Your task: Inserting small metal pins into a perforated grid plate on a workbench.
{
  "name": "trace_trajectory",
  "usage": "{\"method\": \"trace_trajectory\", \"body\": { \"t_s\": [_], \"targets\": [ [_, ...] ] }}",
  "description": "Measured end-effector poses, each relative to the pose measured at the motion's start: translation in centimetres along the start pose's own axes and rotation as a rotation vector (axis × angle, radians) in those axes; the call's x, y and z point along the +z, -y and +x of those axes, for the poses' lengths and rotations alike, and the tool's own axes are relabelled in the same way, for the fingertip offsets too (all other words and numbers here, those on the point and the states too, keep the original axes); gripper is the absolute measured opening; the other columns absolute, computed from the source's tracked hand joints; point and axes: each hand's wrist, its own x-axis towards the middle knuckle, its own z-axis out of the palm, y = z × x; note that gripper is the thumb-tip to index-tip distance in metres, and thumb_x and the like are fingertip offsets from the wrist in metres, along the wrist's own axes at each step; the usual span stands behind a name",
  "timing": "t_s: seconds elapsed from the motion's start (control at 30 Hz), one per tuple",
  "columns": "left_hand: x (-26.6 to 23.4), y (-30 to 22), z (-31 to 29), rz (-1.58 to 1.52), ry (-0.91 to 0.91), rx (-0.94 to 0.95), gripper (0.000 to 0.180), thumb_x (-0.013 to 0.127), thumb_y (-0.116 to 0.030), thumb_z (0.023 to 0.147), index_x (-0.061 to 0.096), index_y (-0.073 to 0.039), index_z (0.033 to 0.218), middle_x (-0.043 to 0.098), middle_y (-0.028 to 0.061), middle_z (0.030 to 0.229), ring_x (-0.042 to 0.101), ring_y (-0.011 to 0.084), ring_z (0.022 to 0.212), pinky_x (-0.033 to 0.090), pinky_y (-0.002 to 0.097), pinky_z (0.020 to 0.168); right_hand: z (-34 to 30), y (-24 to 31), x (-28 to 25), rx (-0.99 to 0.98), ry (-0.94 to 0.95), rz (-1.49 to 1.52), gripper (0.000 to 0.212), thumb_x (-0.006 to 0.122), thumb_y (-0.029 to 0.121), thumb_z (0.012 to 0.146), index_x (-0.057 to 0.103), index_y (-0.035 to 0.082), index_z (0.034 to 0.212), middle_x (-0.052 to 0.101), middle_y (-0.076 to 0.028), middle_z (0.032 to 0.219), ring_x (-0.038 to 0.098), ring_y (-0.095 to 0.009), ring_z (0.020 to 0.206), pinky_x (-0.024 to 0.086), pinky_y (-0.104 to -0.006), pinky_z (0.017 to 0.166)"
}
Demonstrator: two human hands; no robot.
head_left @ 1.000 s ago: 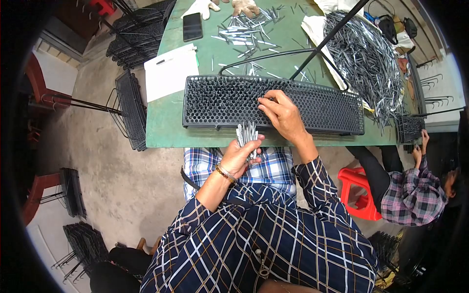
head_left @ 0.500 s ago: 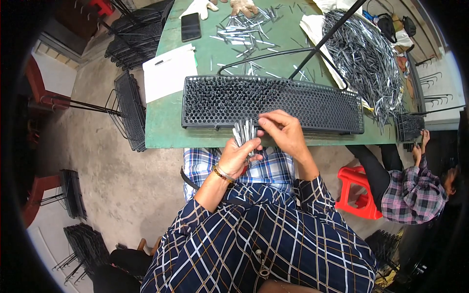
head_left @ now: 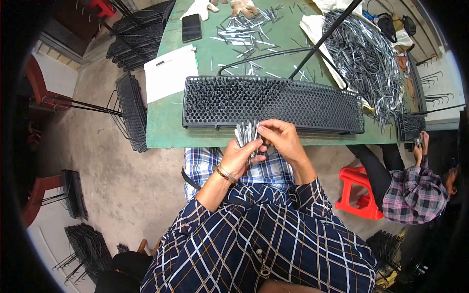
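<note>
A bundle of thin grey metal pins (head_left: 247, 133) stands upright in my left hand (head_left: 237, 159), which is closed round its lower part. The thumb and fingertips of my right hand (head_left: 286, 141) pinch together at the bundle's right edge, on what looks like one pin. Just beyond both hands, a long black perforated rack (head_left: 317, 106) lies at the table's near edge. Its left half is filled with dark pins in the holes, while the right half shows bare holes. A black rod handle (head_left: 320, 45) rises from the rack's far side.
Loose pins (head_left: 244, 36) are scattered over the green table (head_left: 166, 124), beside a phone (head_left: 191, 28), paper (head_left: 171, 73) and gloves (head_left: 244, 7). A large pin heap (head_left: 364, 58) fills a white sack. Right, another person (head_left: 415, 195) works by a red stool (head_left: 359, 193). Racks (head_left: 131, 112) stand left.
My right hand has moved from over the rack's near edge down and back to the bundle, its fingertips now closing there. The left hand has shifted slightly to the right.
</note>
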Motion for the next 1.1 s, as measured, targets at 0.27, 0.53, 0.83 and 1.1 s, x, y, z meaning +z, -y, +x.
{"method": "trace_trajectory", "body": {
  "t_s": [0.27,0.53,0.83,1.1],
  "targets": [
    [-0.3,0.2,0.1,0.035,0.003,-0.021,0.017,0.062,-0.011,0.086,0.06,-0.004,0.102,0.063,0.0044,0.092,0.061,0.0097,0.073,0.054,0.0225,0.058,0.2,0.0,0.0,0.026,-0.05,0.002,0.019,0.066,0.014,0.084,0.065,-0.002,0.095,0.062,-0.001,0.074,0.05,-0.004,0.061,0.04,-0.0179,0.052],
    [-0.6,0.1,-0.4,0.112,0.028,0.01,0.013,0.062,-0.012,0.086,0.06,-0.003,0.096,0.061,0.0024,0.084,0.059,0.0087,0.069,0.048,0.019,0.051,0.3,0.2,0.3,-0.016,-0.037,-0.05,0.019,0.068,0.015,0.082,0.067,0.0,0.093,0.061,0.0,0.07,0.047,-0.003,0.057,0.036,-0.018,0.049],
    [-1.6,-0.4,-0.2,0.121,0.006,-0.003,0.014,0.061,-0.013,0.087,0.061,-0.001,0.095,0.062,0.0039,0.082,0.058,0.0083,0.069,0.046,0.0185,0.05,0.9,0.2,0.6,0.017,-0.127,0.055,0.018,0.068,0.015,0.083,0.067,0.0,0.092,0.062,0.001,0.07,0.048,-0.003,0.053,0.035,-0.0163,0.046],
    [-1.8,-1.3,-0.3,0.035,-0.054,-0.022,0.017,0.059,-0.013,0.088,0.059,-0.002,0.101,0.063,0.0052,0.088,0.059,0.0093,0.068,0.049,0.0198,0.052,1.2,1.3,1.4,-0.162,-0.322,0.063,0.014,0.064,0.007,0.084,0.066,-0.002,0.095,0.064,-0.004,0.078,0.055,-0.007,0.06,0.043,-0.0203,0.053]
  ]
}}
